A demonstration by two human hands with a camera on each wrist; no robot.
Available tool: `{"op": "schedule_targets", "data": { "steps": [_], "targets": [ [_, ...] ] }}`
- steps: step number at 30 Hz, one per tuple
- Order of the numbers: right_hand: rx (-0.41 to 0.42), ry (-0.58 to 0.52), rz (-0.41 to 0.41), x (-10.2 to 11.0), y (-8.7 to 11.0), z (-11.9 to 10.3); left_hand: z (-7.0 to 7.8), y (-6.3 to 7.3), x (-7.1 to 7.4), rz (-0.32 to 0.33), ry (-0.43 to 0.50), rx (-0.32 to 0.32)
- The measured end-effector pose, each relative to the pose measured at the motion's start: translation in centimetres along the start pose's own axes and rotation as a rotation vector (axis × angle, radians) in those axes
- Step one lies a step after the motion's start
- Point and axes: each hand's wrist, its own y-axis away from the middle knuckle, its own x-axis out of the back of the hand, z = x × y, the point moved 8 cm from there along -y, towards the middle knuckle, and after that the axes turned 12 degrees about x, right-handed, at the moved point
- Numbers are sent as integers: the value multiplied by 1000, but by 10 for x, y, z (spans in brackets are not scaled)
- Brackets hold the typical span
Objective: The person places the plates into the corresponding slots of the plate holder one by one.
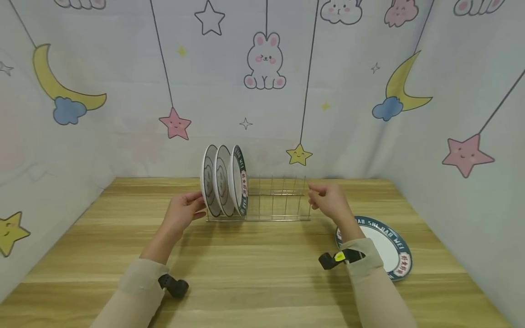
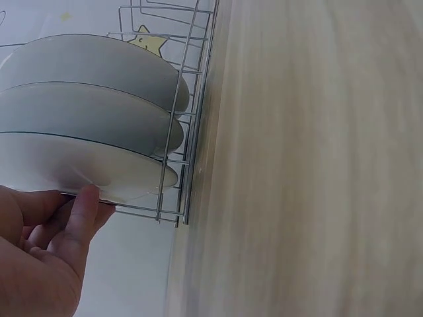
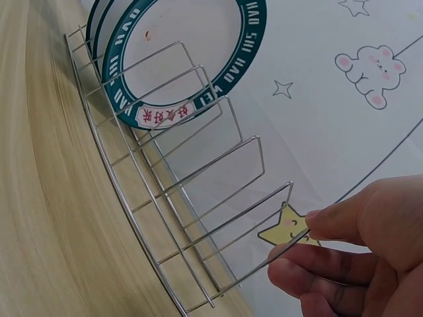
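A wire dish rack (image 1: 279, 220) stands on the table with three plates upright in its left slots: a left plate (image 1: 208, 180), a middle plate (image 1: 223, 177) and a right plate (image 1: 244, 191) with a green lettered rim. At the rack's left end, my left hand (image 1: 180, 214) grips the end wire. Its fingertips touch the white back of the outermost plate (image 2: 66, 165) in the left wrist view. My right hand (image 1: 332, 200) is at the opposite end; the right wrist view shows its thumb and fingers pinching the end wire (image 3: 264, 263).
Another green-rimmed plate (image 1: 404, 248) lies flat on the wooden table (image 1: 254, 273) at the right, partly behind the right forearm. Behind the rack hangs a white cloth (image 1: 229, 100) printed with stars, moons and rabbits. More cloth rises at both sides.
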Motion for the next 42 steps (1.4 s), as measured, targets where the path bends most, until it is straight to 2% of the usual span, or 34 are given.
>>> {"op": "schedule_targets", "data": {
  "steps": [12,24,34,42],
  "targets": [
    [28,41,-23,3,12,-7,-2,10,-1,-11,21,-10],
    [68,35,-1,5,17,-3,-3,10,-1,-17,15,1],
    [59,91,8,19,30,12,-1,7,0,-19,13,-4],
    [12,83,-32,28,47,31,-2,7,0,-10,20,-2]
  ]
}}
